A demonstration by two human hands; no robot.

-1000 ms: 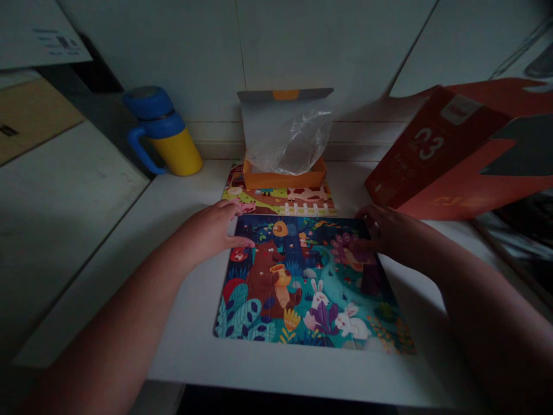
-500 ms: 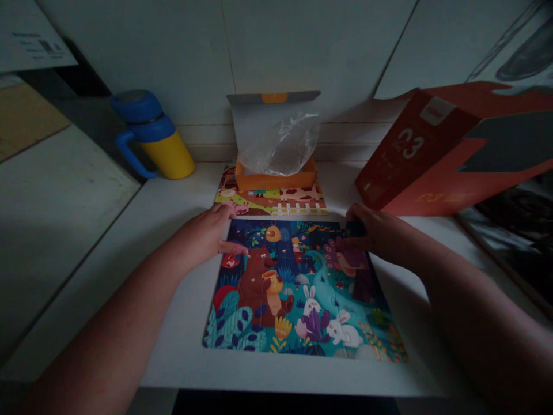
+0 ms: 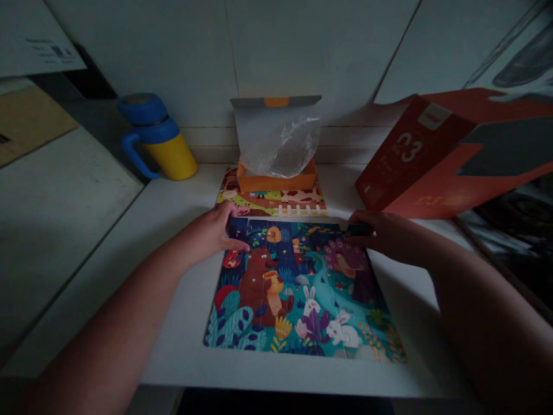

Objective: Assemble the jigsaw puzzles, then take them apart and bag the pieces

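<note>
An assembled jigsaw puzzle (image 3: 302,288) with a bear, rabbits and a peacock lies flat on the white tabletop. My left hand (image 3: 216,230) holds its far left corner, thumb on the printed face and fingers curled at the far edge. At the far right corner, my right hand (image 3: 371,230) is closed with thumb and fingers round a dark corner puzzle piece (image 3: 358,229), mostly hidden by the hand. A small notch shows in the far edge beside that hand. Just beyond lies a second puzzle with a farm scene (image 3: 259,203), partly under an orange box.
The open orange box (image 3: 276,183) holds a clear plastic bag (image 3: 289,153) and has its lid raised against the wall. A blue and yellow thermos jug (image 3: 162,138) stands at the back left. A large red box (image 3: 415,155) leans at the right.
My right thumb has drawn away from the peacock toward the far right corner, uncovering more of the picture. My left hand stays at its corner with little change.
</note>
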